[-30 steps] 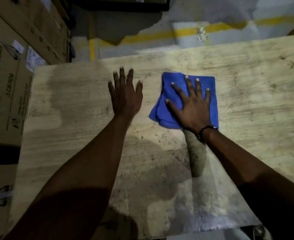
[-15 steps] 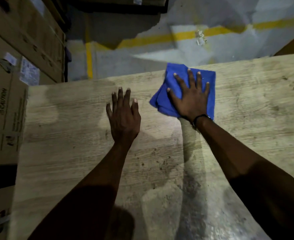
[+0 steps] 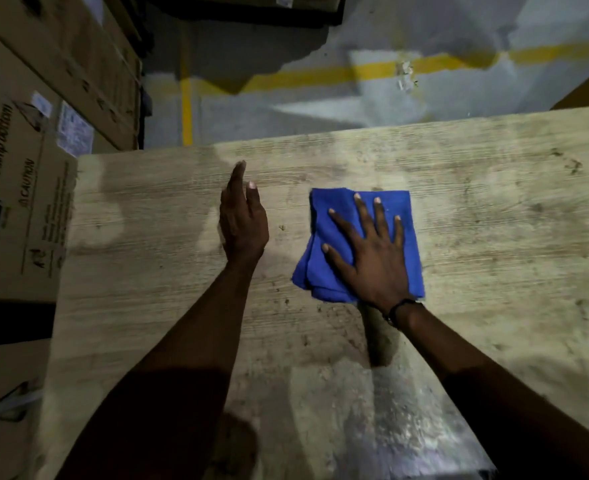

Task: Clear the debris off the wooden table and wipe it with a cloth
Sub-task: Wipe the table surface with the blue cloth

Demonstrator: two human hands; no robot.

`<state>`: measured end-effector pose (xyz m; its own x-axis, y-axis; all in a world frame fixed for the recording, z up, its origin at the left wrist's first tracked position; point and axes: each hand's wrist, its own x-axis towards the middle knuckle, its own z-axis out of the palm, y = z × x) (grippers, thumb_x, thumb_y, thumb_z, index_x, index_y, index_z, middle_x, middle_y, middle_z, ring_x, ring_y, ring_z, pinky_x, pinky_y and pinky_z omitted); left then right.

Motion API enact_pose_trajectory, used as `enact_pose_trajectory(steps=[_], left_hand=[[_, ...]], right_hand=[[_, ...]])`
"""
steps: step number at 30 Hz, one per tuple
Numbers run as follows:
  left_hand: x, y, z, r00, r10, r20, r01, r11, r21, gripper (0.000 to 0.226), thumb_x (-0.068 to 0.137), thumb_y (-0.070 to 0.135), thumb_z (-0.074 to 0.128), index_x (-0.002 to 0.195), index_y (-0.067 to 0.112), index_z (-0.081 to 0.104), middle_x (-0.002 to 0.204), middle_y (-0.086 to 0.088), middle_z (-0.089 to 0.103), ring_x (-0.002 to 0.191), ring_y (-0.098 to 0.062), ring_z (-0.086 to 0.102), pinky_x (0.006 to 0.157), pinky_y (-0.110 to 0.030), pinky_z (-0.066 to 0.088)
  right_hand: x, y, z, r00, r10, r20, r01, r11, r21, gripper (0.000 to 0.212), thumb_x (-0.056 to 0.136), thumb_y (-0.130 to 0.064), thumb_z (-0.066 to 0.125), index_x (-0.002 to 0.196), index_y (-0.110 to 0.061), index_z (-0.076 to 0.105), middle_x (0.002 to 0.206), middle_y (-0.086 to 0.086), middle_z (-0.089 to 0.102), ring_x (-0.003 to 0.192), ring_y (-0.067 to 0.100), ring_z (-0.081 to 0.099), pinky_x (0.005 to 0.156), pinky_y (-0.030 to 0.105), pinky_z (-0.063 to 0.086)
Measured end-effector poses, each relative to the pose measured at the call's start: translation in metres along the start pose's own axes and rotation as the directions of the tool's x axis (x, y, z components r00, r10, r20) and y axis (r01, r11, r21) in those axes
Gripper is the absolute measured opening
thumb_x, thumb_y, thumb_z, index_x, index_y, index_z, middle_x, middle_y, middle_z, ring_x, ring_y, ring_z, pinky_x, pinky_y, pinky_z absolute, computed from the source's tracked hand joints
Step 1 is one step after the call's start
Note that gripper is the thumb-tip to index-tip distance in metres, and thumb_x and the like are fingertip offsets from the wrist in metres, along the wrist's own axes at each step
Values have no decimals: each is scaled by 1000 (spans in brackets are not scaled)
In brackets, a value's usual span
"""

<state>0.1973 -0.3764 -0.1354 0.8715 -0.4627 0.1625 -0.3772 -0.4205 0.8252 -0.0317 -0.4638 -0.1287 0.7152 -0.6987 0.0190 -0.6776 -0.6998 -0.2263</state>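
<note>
Blue cloth point(image 3: 362, 237) lies flat under right hand point(image 3: 372, 261) — no grip

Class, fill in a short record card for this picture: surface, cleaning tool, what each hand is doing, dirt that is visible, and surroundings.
Surface: pale wooden table, grainy and stained
Cleaning tool: folded blue cloth, lying flat on the table
Right hand: fingers spread, pressing down on the cloth
Left hand: open, turned on edge, beside the cloth, holding nothing
Dirt: dark specks of debris on the table near the cloth
Surroundings: stacked brown cardboard boxes on the left; grey floor with yellow lines beyond
</note>
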Motion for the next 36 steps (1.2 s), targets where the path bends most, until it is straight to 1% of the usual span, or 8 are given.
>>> enact_pose_trajectory(steps=[5, 10, 12, 15, 19, 21, 26, 36], left_hand=[[2, -15, -6, 976, 154, 155, -156, 988, -1, 47, 111, 28, 42, 153, 9, 52, 159, -10, 50, 150, -29, 44, 123, -56, 35], [-8, -46, -26, 923, 318, 215, -366, 900, 238, 44, 111, 22, 41, 148, 3, 56, 157, -19, 51, 149, -38, 45, 125, -52, 32], [-13, -48, -32, 952, 282, 119, -304, 916, 260, 48, 111, 30, 39, 145, 4, 59, 153, -18, 55, 146, -36, 48, 123, -53, 36], [-12, -34, -37, 997, 62, 35, -67, 987, 147, 63, 108, 48, 29, 150, 9, 55, 155, -10, 55, 147, -24, 48, 125, -37, 34], [-10, -35, -38, 999, 23, 40, -27, 994, 108, 67, 108, 55, 25, 154, 15, 52, 158, -3, 52, 149, -15, 44, 121, -17, 27], [-9, -36, -35, 1000, 6, 29, -9, 994, 111, 64, 109, 53, 26, 153, 16, 53, 159, -2, 51, 149, -15, 43, 119, -12, 23], [-11, -28, -15, 998, 67, 21, -70, 949, 309, 72, 104, 57, 19, 148, 15, 58, 163, -6, 47, 157, -26, 32, 129, -47, 22], [-17, -6, 5, 999, 29, -32, -8, 849, 528, 64, 108, 54, 26, 154, 16, 49, 170, -4, 34, 161, -28, 21, 130, -50, 15]], right_hand=[[-39, -9, -1, 999, -16, 33, 16, 1000, 2, 67, 104, -74, 32, 165, -48, 20, 178, -6, -1, 164, 27, -8, 128, 64, 5], [-87, -24, 3, 982, -178, 69, 177, 984, 31, 69, 102, -74, 37, 164, -48, 23, 178, -5, -2, 164, 30, -7, 127, 66, 7], [-97, -33, 4, 956, -283, 80, 279, 959, 56, 69, 102, -73, 40, 164, -49, 22, 178, -5, -1, 164, 29, -8, 127, 66, 8], [-87, -42, 6, 925, -369, 88, 363, 929, 69, 69, 101, -76, 39, 163, -52, 20, 178, -6, 0, 164, 28, -9, 128, 63, 4], [-36, -45, 17, 911, -407, 64, 402, 912, 82, 69, 99, -79, 39, 162, -53, 26, 178, -7, 3, 164, 26, -8, 128, 63, 2], [1, -42, 25, 929, -370, 11, 369, 927, 64, 69, 98, -78, 40, 161, -52, 30, 178, -6, 9, 165, 27, -3, 127, 65, 6], [93, -11, 17, 987, -160, 15, 159, 985, 59, 73, 93, -81, 31, 159, -52, 33, 177, -4, 13, 164, 32, 6, 126, 66, 5], [144, 22, 1, 954, 300, -27, -299, 954, 31, 76, 96, -79, 25, 164, -46, 26, 177, 6, 9, 163, 39, 2, 126, 69, 2]])
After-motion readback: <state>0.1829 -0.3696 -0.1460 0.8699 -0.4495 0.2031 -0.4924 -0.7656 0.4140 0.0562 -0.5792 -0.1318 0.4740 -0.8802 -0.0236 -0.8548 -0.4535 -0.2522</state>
